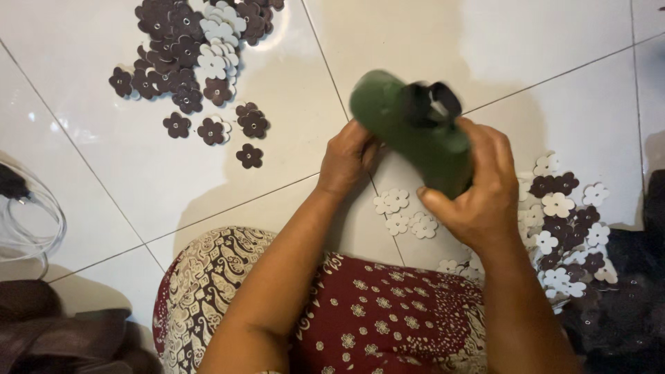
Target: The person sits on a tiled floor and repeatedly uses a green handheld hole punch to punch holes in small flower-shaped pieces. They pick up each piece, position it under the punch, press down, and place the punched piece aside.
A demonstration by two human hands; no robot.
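A dark green slipper-shaped piece (pixel 409 128) with a black strap (pixel 433 102) across its top is held above the white tiled floor, blurred by motion. My right hand (pixel 481 190) wraps around its near end from the right. At its left edge my left hand (pixel 346 158) grips it with curled fingers. Under my hands a few white flower-shaped cutouts (pixel 402 211) lie on the tile.
A heap of brown and white flower cutouts (pixel 190 48) lies at the far left, with single brown ones (pixel 249 156) scattered nearer. Another mixed pile (pixel 568 221) sits at the right. A clear round container (pixel 31 215) is at the left edge. Patterned red cloth (pixel 360 312) covers my lap.
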